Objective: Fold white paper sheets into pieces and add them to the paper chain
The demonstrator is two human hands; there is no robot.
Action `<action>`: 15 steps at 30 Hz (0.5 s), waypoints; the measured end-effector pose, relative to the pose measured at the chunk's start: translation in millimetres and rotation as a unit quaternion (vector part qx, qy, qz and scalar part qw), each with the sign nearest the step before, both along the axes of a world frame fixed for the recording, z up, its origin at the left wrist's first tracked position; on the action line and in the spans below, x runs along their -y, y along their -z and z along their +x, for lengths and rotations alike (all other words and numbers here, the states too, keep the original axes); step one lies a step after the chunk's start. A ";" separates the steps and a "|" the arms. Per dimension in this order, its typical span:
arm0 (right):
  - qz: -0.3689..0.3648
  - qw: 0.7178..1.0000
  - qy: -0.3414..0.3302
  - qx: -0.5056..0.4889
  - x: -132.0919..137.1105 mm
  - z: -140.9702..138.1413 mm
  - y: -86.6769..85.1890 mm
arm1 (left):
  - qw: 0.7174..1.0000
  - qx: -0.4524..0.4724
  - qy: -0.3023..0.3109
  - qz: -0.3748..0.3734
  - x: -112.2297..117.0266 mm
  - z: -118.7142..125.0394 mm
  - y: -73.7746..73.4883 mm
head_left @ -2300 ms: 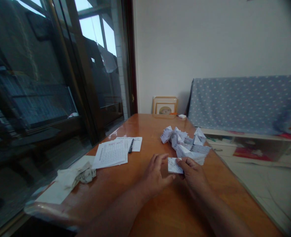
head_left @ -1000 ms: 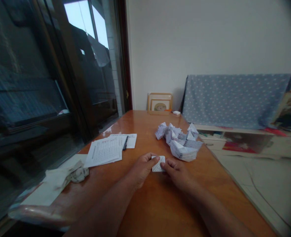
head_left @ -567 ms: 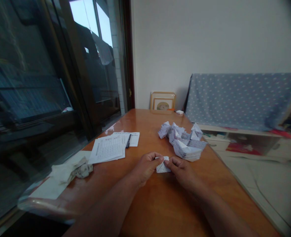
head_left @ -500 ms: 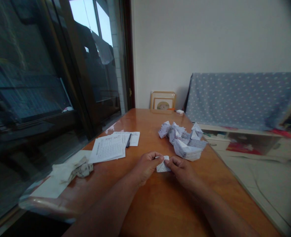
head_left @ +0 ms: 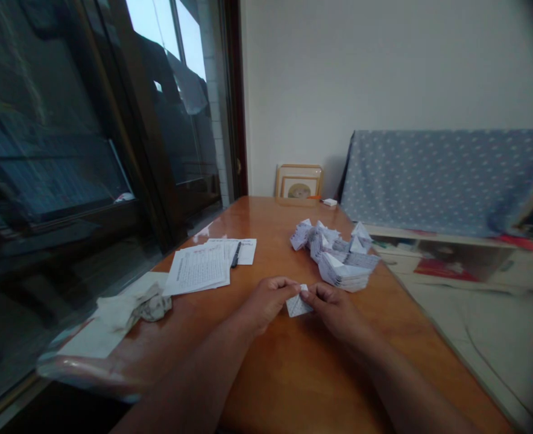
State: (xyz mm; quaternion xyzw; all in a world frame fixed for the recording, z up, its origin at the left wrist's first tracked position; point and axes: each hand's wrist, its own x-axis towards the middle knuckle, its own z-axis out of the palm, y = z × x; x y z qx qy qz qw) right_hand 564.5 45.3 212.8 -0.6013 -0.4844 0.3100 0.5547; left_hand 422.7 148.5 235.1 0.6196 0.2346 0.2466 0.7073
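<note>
A small folded piece of paper (head_left: 298, 307), white with faint print, is held between my two hands above the wooden table. My left hand (head_left: 273, 300) pinches its upper left edge between thumb and fingers. On the other side, my right hand (head_left: 331, 305) grips the upper right edge, thumb on top. Just beyond my right hand lie several folded paper boats (head_left: 345, 271), nested in stacks and covered in print. The fingertips under the folded paper are hidden.
On the left of the table (head_left: 266, 226) lie printed sheets (head_left: 198, 268) with a black pen (head_left: 236, 255) on them. Nearer me are crumpled paper (head_left: 151, 303) and a blank sheet (head_left: 85, 337). A small white box (head_left: 330, 202) and picture frames (head_left: 299, 181) stand at the far end.
The folded paper has tilted slightly between my fingers and now looks more pointed at the top. Both hands keep their pinch in nearly the same place.
</note>
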 end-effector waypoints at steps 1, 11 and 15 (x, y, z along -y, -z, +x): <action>0.002 1.000 -0.001 -0.005 -0.2 0.1 1.0 | 1.000 -0.001 -0.001 -0.001 -0.3 -0.4 -0.1; 0.017 1.000 0.016 -0.019 -1.8 -1.0 -0.7 | 0.999 0.025 -0.007 -0.034 0.1 0.7 -1.4; 0.026 0.999 0.016 -0.036 -1.2 -3.6 -3.4 | 0.998 0.038 -0.011 -0.043 1.5 0.7 -3.1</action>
